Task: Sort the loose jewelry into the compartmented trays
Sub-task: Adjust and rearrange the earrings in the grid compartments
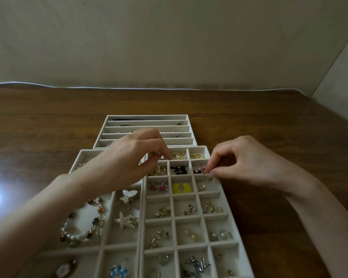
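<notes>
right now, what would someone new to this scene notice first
Two bare hands meet over the far end of the small-celled tray: the left hand dips its fingertips into a far cell, and the right hand pinches a small gold earring at the tray's right edge. Nearer, yellow earrings and a sparkly starfish brooch stand out.

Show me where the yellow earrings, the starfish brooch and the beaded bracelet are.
yellow earrings (pixel 182 188), head view, on the left yellow piece.
starfish brooch (pixel 123 220), head view, at the star's centre.
beaded bracelet (pixel 95 220), head view, on a brown bead on its right side.
</notes>
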Motion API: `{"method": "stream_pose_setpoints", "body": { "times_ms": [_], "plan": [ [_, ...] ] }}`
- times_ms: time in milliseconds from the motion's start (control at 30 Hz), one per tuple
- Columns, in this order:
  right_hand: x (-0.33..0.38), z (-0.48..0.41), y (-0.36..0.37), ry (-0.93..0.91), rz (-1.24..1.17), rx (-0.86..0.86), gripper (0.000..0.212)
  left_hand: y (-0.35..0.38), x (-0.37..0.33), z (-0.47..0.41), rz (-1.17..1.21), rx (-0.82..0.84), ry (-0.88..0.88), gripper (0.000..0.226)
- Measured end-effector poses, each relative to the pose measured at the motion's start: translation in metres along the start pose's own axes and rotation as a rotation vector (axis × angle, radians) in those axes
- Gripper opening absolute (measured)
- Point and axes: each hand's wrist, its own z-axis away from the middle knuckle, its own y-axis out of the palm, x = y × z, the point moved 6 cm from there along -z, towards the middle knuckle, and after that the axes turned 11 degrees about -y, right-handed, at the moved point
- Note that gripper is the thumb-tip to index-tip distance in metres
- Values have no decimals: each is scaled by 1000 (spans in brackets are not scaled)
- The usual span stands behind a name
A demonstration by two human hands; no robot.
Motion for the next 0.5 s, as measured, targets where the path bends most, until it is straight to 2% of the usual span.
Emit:
{"method": "stream_pose_setpoints", "body": {
  "times_ms": [200, 267, 367, 500],
  "plan": [
    [25, 3, 15, -61, 492, 4, 8, -3, -2, 1, -8, -15, -6, 27],
    [34, 3, 25, -93, 580, 4, 6, -4, -2, 1, -12, -19, -6, 28],
    [35, 3, 30, -71, 594, 10, 12, -3, -3, 1, -26, -23, -4, 29],
    [26, 4, 25, 1, 469, 59, 15, -3, -4, 1, -32, -24, 7, 28]
  ]
}}
